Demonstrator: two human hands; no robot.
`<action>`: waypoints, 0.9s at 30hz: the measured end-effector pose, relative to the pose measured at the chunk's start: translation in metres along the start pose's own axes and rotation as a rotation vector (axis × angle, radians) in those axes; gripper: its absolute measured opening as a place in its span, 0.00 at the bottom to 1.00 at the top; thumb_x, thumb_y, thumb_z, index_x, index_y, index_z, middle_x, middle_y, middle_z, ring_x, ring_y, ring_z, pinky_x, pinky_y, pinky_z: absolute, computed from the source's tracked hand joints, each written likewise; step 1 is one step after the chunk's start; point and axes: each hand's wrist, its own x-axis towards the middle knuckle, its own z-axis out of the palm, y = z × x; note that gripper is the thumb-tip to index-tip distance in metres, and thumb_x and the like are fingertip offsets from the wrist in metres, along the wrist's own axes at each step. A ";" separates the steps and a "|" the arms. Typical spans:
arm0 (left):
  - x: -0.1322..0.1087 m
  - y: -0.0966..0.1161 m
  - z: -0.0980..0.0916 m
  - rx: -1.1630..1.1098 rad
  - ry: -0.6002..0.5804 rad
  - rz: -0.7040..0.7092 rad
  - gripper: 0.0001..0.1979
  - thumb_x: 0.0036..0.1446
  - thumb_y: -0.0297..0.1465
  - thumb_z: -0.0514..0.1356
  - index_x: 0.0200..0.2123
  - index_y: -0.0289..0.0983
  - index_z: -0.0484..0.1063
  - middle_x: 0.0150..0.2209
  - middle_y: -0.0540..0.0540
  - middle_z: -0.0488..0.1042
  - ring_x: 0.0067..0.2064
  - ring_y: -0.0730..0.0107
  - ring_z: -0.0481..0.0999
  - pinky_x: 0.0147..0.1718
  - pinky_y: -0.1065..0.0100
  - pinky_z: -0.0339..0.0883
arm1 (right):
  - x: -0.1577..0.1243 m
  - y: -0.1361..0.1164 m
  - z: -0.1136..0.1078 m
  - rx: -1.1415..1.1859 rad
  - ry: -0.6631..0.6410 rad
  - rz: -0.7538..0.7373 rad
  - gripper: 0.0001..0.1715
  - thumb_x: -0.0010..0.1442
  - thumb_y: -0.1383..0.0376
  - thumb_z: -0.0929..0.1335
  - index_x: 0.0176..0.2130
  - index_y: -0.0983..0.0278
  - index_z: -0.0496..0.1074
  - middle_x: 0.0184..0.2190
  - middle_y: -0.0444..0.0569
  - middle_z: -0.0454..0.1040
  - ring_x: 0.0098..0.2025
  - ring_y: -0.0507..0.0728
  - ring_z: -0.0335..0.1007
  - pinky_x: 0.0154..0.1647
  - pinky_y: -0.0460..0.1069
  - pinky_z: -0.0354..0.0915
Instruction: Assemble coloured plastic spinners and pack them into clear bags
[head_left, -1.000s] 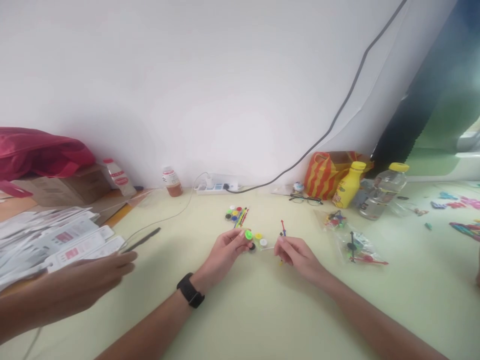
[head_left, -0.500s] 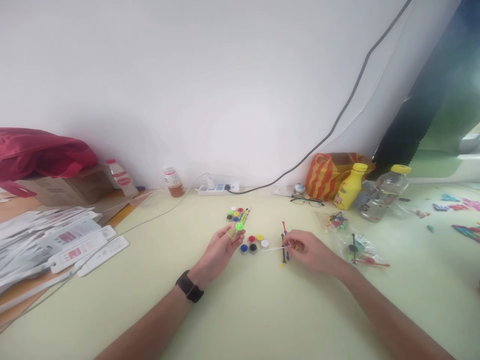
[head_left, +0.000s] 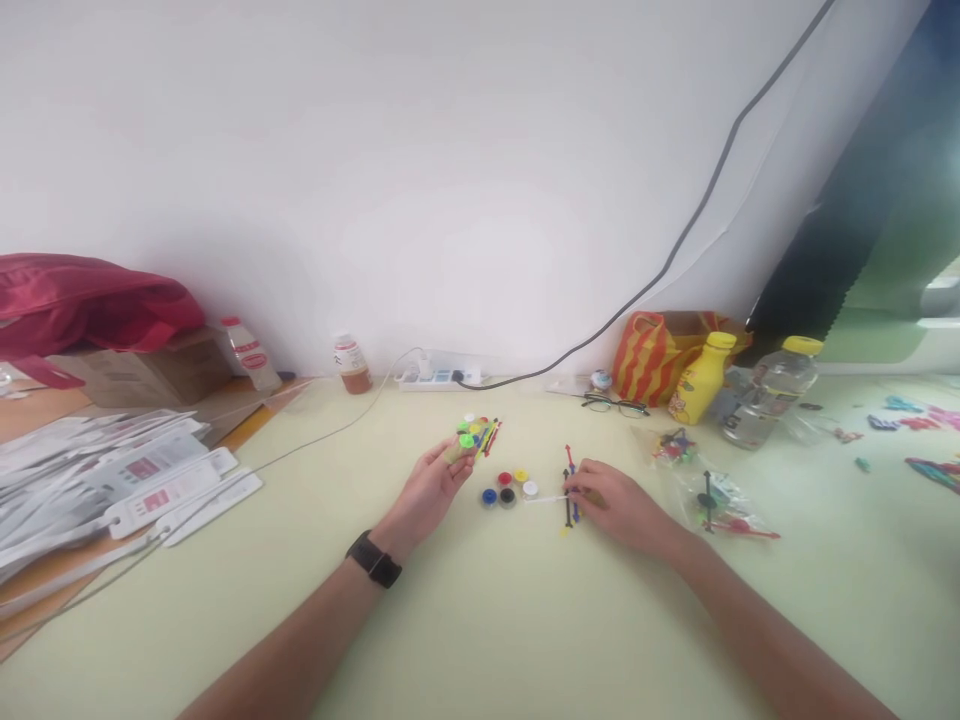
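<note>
My left hand (head_left: 429, 493), a black watch on its wrist, pinches a small round base with a bright green top (head_left: 466, 441) just above the table. My right hand (head_left: 613, 500) is closed at the fingertips over several thin plastic arrows. A white arrow (head_left: 546, 499) runs leftward from those fingertips; its right end is hidden. Beside it lie a black arrow (head_left: 568, 500) and a blue arrow (head_left: 576, 510), partly under the fingers. Between my hands stand several round bases, among them a red one (head_left: 505, 479), a blue one (head_left: 490, 497) and a white one (head_left: 531, 489).
More coloured bases and arrows (head_left: 491, 437) lie behind my left hand. Right of my right hand are bagged spinner parts (head_left: 724, 500), glasses (head_left: 615, 404), a yellow bottle (head_left: 703, 380) and a clear bottle (head_left: 772, 390). A power strip (head_left: 442, 373) sits by the wall; white tags (head_left: 142, 470) pile up leftward.
My left hand has moved a little left and up the picture, carrying the green-topped base away from the row of bases. My right hand stays at the arrows.
</note>
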 end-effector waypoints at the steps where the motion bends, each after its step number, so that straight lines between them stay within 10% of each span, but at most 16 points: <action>1: 0.000 0.000 0.001 0.005 0.003 -0.006 0.04 0.60 0.28 0.70 0.35 0.34 0.79 0.39 0.44 0.81 0.37 0.75 0.79 0.45 0.74 0.74 | 0.000 0.001 0.000 0.003 0.003 0.001 0.12 0.69 0.66 0.63 0.41 0.58 0.77 0.39 0.48 0.73 0.41 0.58 0.73 0.43 0.53 0.67; 27: -0.003 0.005 0.001 0.130 -0.056 -0.016 0.10 0.59 0.30 0.71 0.44 0.37 0.81 0.53 0.41 0.81 0.53 0.61 0.81 0.61 0.62 0.69 | 0.001 -0.007 0.006 -0.010 0.070 0.056 0.09 0.67 0.66 0.64 0.34 0.60 0.72 0.36 0.48 0.75 0.41 0.59 0.72 0.43 0.54 0.66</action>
